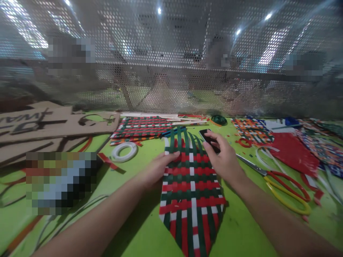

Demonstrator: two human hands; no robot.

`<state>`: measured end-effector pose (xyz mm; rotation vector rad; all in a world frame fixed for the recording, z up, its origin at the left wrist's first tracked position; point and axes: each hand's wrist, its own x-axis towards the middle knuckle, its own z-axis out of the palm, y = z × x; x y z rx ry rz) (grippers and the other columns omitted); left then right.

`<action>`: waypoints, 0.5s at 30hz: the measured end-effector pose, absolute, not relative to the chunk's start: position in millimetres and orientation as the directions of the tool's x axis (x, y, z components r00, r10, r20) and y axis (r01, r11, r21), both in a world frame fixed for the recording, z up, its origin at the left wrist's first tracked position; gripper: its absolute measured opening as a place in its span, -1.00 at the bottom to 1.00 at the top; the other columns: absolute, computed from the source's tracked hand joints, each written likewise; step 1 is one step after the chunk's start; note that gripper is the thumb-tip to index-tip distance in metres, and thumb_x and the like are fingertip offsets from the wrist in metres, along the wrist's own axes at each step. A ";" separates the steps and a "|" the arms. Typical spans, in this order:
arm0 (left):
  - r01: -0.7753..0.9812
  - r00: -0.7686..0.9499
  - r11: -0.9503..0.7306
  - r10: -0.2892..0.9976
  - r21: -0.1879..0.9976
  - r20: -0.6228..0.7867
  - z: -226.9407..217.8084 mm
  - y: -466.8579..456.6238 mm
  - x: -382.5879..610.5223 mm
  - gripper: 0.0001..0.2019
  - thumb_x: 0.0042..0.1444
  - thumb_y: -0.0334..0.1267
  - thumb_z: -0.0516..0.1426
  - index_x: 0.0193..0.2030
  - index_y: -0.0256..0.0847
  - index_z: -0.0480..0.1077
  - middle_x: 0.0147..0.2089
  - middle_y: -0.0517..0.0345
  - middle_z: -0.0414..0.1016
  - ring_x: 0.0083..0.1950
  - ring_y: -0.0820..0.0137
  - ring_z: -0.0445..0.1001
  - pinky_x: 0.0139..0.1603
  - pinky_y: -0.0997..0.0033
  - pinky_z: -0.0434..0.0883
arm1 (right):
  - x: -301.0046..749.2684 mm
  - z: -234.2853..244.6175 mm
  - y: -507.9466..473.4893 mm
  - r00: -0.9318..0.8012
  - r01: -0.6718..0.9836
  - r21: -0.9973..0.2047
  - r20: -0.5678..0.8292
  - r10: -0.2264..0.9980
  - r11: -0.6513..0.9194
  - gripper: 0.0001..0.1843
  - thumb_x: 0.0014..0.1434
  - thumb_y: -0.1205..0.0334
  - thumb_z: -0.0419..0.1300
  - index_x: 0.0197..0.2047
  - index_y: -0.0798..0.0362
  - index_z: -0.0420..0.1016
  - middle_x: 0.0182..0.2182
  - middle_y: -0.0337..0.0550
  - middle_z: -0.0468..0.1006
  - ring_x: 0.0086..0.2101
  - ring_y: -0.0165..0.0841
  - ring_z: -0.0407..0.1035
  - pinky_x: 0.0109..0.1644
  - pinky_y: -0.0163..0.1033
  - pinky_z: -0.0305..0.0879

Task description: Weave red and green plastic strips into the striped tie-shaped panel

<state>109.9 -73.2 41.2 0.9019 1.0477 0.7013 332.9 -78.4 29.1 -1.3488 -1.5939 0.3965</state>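
A woven piece [191,185] of red, green and white strips stands out in front of me, its lower end tapering and loose green strip ends curving up at its top. My left hand [163,162] pinches its upper left edge, thumb on the front and fingers hidden behind. At the upper right edge, my right hand [223,153] is closed around a small black object [205,134] with a pale rim; its kind is not clear. The fingers partly cover this object, close beside the loose green strips.
Red-and-yellow-handled scissors [288,191] lie at right near a red sheet [294,151]. A white tape roll [124,152], another woven mat [144,126] and cut cardboard [59,121] are at left. Green strip coil [219,120] sits by the perforated metal screen [166,89].
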 end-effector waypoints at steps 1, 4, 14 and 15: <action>-0.073 0.357 0.476 0.833 0.876 -0.423 41.7 -72.4 108.7 -0.74 0.23 -0.09 0.23 -0.09 -0.24 0.52 -0.20 -0.07 0.70 -0.17 0.10 0.71 -0.18 0.13 0.67 | 334.8 28.3 -74.9 0.150 0.490 -0.837 0.357 0.922 0.245 -0.63 0.35 0.05 0.20 0.17 -0.03 0.42 0.24 0.03 0.46 0.21 -0.13 0.36 0.31 0.07 0.31; -0.068 0.392 0.480 0.819 0.875 -0.419 39.2 -68.6 105.1 -0.72 0.22 -0.07 0.26 -0.07 -0.22 0.53 -0.17 -0.05 0.70 -0.12 0.11 0.70 -0.14 0.16 0.66 | 338.4 26.6 -67.2 0.128 0.160 -0.987 -0.009 0.992 -0.030 -0.60 0.34 -0.01 0.21 0.15 0.00 0.40 0.13 0.07 0.56 0.08 -0.15 0.50 0.19 0.00 0.46; 0.041 0.353 0.466 0.821 0.884 -0.449 28.1 -58.2 104.9 -0.73 0.15 -0.04 0.30 -0.18 -0.20 0.51 -0.22 -0.02 0.70 -0.23 0.17 0.69 -0.17 0.16 0.65 | 330.6 17.7 -63.1 0.006 -0.261 -0.947 -0.197 0.980 -0.188 -0.67 0.22 0.37 0.33 0.04 0.03 0.45 -0.09 -0.05 0.68 -0.11 -0.23 0.61 0.11 -0.04 0.54; 0.046 0.331 0.473 0.824 0.880 -0.460 28.8 -58.7 106.1 -0.73 0.14 -0.05 0.31 -0.18 -0.20 0.51 -0.23 -0.02 0.69 -0.24 0.17 0.69 -0.18 0.16 0.65 | 330.8 15.8 -62.0 0.013 -0.263 -0.948 -0.190 0.982 -0.180 -0.64 0.20 0.38 0.34 0.05 0.02 0.44 -0.10 -0.06 0.68 -0.13 -0.24 0.61 0.09 -0.04 0.55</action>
